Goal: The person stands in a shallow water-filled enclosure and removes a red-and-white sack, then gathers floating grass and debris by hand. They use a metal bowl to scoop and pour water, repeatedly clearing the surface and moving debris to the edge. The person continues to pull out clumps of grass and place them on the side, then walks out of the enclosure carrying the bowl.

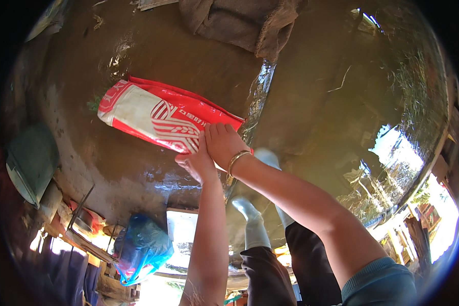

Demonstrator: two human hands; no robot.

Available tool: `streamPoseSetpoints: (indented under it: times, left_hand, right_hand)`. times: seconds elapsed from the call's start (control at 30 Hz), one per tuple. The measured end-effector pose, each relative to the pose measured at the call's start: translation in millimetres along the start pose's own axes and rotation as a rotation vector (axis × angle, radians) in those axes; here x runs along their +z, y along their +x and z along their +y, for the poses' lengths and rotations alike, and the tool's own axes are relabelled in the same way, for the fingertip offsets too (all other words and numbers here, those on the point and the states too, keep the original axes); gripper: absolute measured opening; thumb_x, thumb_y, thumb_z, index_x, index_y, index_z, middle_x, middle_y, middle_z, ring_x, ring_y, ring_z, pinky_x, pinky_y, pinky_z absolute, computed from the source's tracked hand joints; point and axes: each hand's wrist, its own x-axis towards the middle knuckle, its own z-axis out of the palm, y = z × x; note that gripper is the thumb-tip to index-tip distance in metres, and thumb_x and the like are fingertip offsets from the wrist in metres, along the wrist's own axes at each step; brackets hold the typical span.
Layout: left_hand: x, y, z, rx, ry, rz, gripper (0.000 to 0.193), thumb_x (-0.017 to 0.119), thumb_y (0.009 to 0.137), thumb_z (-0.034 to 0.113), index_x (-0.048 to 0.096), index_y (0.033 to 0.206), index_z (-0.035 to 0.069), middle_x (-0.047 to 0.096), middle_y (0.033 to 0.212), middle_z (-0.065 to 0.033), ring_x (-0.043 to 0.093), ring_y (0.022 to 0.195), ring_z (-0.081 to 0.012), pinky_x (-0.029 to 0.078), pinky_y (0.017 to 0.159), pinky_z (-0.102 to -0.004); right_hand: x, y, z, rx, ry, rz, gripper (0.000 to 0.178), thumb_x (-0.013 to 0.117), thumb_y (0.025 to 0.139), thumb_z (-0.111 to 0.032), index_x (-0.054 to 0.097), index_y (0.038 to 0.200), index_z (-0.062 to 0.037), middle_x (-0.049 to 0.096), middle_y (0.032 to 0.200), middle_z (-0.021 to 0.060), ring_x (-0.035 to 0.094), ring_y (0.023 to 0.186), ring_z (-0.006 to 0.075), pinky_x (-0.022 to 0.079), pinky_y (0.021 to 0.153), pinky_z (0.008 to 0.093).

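Note:
A folded red and white printed sack [153, 115] stretches away to the left in front of me, with wheat-like stripes on its side. Its near right end is in both my hands. My left hand [199, 164] grips the lower edge, thumb pointing left. Just above and right of it, my right hand [224, 143], with a gold-coloured bracelet on the wrist, closes over the same end. The two hands touch. Green leaves [93, 104] show beside the sack's far left end.
A brown coarse cloth [239, 23] lies at the far side of the glossy brown floor [311, 102]. My feet in pale socks [247, 209] are below my hands. A grey-green container [33, 163] stands at left, a blue plastic bag [143, 245] at lower left. Dry grass [413, 86] lies at right.

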Motion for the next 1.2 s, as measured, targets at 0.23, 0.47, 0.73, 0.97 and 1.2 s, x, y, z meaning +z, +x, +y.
streamPoseSetpoints:
  times: [0.23, 0.47, 0.73, 0.97, 1.2]
  left_hand:
    - [18.0, -4.1, 20.6, -0.073, -0.090, 0.003, 0.076, 0.072, 0.076, 0.051, 0.035, 0.107, -0.008, 0.042, 0.107, -0.0163, 0.055, 0.096, -0.0246, 0.051, 0.075, -0.0399]
    - [-33.8, 0.4, 2.8, 0.028, -0.535, -0.578, 0.060, 0.057, 0.090, 0.049, 0.040, 0.121, 0.001, 0.055, 0.108, -0.0103, 0.054, 0.097, -0.0148, 0.045, 0.090, -0.0308]
    - [-19.2, 37.9, -24.5, -0.041, -0.882, -0.632, 0.060, 0.061, 0.089, 0.043, 0.042, 0.132, 0.007, 0.048, 0.132, -0.0075, 0.045, 0.120, -0.0166, 0.037, 0.099, -0.0348]
    - [-21.2, 30.9, -24.8, -0.177, -1.059, -0.752, 0.066, 0.058, 0.090, 0.047, 0.037, 0.138, 0.008, 0.047, 0.136, -0.0068, 0.046, 0.123, -0.0199, 0.038, 0.101, -0.0357]
    - [-43.8, 6.2, 39.4, -0.016, -1.148, -0.729, 0.056, 0.055, 0.094, 0.038, 0.037, 0.137, 0.006, 0.048, 0.134, -0.0090, 0.048, 0.120, -0.0211, 0.040, 0.101, -0.0383]
  right_hand:
    - [17.2, -27.0, 10.8, -0.075, 0.406, 0.293, 0.077, 0.060, 0.084, -0.030, 0.023, 0.143, 0.0031, 0.032, 0.144, 0.0240, 0.041, 0.128, 0.0332, 0.035, 0.105, 0.0409]
    - [21.6, 0.5, 19.7, 0.081, 0.373, 0.247, 0.090, 0.068, 0.077, -0.044, 0.022, 0.146, -0.0100, 0.030, 0.147, 0.0131, 0.037, 0.130, 0.0320, 0.035, 0.104, 0.0428]
    - [22.8, 5.0, 53.9, 0.181, 0.659, 0.258, 0.084, 0.074, 0.074, -0.042, 0.029, 0.144, -0.0307, 0.026, 0.149, 0.0137, 0.040, 0.127, 0.0375, 0.036, 0.105, 0.0444]
    - [15.0, 18.1, 60.7, 0.237, 0.936, -0.102, 0.100, 0.080, 0.060, -0.049, 0.036, 0.139, -0.0054, 0.058, 0.120, 0.0238, 0.055, 0.114, 0.0363, 0.043, 0.098, 0.0383]
    - [-69.1, 1.7, 76.6, 0.083, 1.159, 0.030, 0.061, 0.078, 0.072, -0.028, 0.055, 0.125, -0.0073, 0.066, 0.112, 0.0110, 0.063, 0.099, 0.0216, 0.047, 0.090, 0.0320]
